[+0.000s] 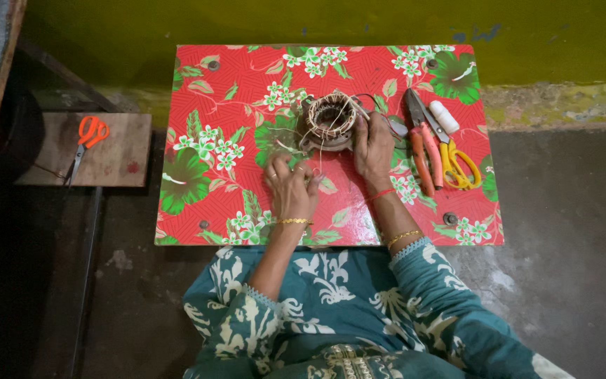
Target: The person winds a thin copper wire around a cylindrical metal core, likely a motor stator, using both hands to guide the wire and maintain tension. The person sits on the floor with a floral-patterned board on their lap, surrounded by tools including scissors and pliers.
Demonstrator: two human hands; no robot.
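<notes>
stator: round wound core (329, 121) sat mid-table, loose threads hanging, so tying prob. unfinished
right hand (374, 149): gripped core's side
left hand (291, 188): pinched a thread (315, 167)
pliers (420, 140), scissors (452, 156): lay unused beside

Soft light is falling evenly on the table (247, 105); the left floor (29, 281) is sinking into darkness, slightly blurred.

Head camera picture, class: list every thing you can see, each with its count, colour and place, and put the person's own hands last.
Motor stator: one, brown with pale winding wires, upper middle of board.
Board: one, red floral cover, on the floor.
Pliers: one, orange handles, right part of board.
Yellow scissors: one, yellow handles, beside pliers.
White spool: one, white, above scissors.
Orange scissors: one, orange handles, on wooden plank at left.
Left hand: pinching wire below stator.
Right hand: holding stator's right side.
</notes>
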